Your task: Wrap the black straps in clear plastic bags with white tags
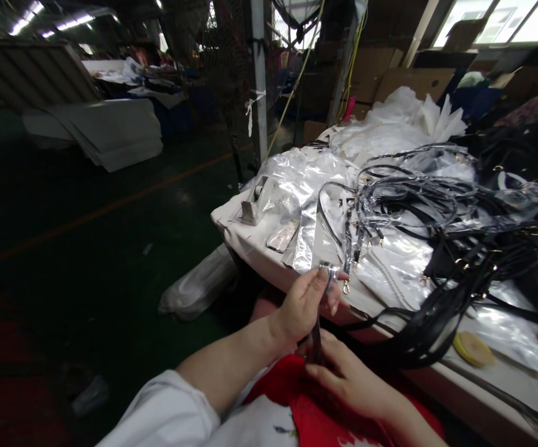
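Note:
My left hand point(308, 304) is raised at the near edge of the table point(250, 239), fingers pinched on the top end of a dark strap point(318, 332) wrapped in clear plastic point(329, 270). My right hand point(343, 372) lies lower over my lap, fingers curled round the lower part of the same strap. A small gold clasp point(345, 287) hangs just right of my left fingertips. Behind the hands lies a heap of black straps point(445, 248) with gold fittings, some in clear sleeves.
Clear plastic bags point(296, 180) and a tape dispenser point(250, 211) cover the table's left part. A yellow tape roll point(472, 347) lies near the front edge. White paper point(408, 115) is piled behind. A wrapped bundle point(198, 285) lies on the dark green floor; a pole point(259, 81) stands beyond.

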`<state>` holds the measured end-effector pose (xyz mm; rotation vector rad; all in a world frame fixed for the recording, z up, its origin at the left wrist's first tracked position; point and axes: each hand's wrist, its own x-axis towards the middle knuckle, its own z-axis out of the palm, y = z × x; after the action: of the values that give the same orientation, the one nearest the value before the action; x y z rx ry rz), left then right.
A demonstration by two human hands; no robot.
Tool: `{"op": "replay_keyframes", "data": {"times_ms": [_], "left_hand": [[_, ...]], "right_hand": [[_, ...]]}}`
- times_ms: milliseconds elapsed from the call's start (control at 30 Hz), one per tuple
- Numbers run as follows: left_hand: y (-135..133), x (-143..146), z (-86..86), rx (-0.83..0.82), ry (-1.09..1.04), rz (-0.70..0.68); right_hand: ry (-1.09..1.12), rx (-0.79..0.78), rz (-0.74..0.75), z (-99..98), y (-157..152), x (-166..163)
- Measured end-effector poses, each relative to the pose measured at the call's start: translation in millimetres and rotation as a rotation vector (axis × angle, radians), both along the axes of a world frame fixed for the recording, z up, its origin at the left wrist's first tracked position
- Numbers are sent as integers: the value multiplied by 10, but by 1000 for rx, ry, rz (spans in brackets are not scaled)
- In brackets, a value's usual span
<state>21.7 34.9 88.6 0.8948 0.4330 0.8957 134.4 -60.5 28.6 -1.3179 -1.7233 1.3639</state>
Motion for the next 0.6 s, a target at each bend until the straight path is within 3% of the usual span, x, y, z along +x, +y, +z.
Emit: {"op": "replay_keyframes", "data": {"times_ms": [33, 100, 167, 233, 333, 433, 533, 600], "left_hand": [[37, -15, 23, 56, 2, 72], [132, -72, 78, 92, -22, 139], [241, -160, 160, 27, -93, 125], [340, -255, 265, -58, -158, 81], [413, -328, 406, -119, -193, 44], [404, -258, 418, -85, -189, 93], [374, -127, 237, 209, -23, 335], [343, -81, 45, 563, 225, 427]], "right_hand": [[60, -19, -13, -29, -17, -27], [174, -42, -222, -120, -39, -13], [230, -36, -523, -238, -42, 71], [246, -58, -638, -327, -22, 182], [199, -91, -441, -288, 31, 265], [118, -117, -107, -33, 24, 159], [140, -158, 146, 280, -109, 52], [185, -140, 133, 438, -206, 138]]}}
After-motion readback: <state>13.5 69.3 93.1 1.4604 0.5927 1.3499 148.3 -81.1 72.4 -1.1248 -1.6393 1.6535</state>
